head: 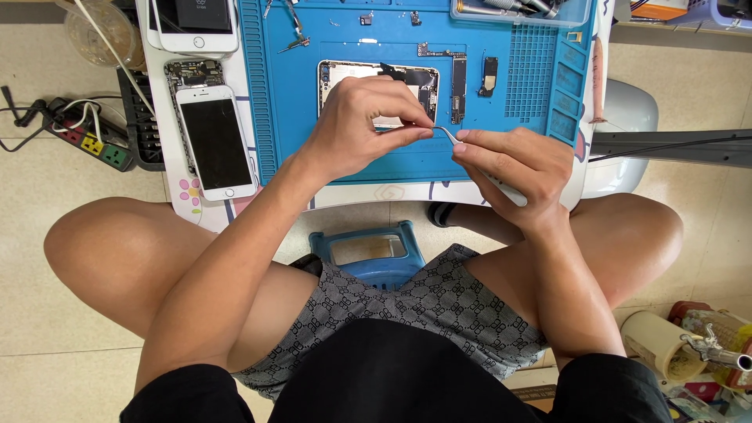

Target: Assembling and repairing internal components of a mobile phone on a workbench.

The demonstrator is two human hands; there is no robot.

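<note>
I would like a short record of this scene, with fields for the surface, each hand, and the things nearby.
surface: blue silicone repair mat on a small white table
left hand: left hand rests on the opened phone chassis, fingertips pinched together at its lower edge
right hand: right hand grips thin metal tweezers, tips at the left fingertips
loose parts: dark circuit board strip and small black module beside the chassis
left of mat: white smartphone with dark screen
below: blue plastic stool
</note>
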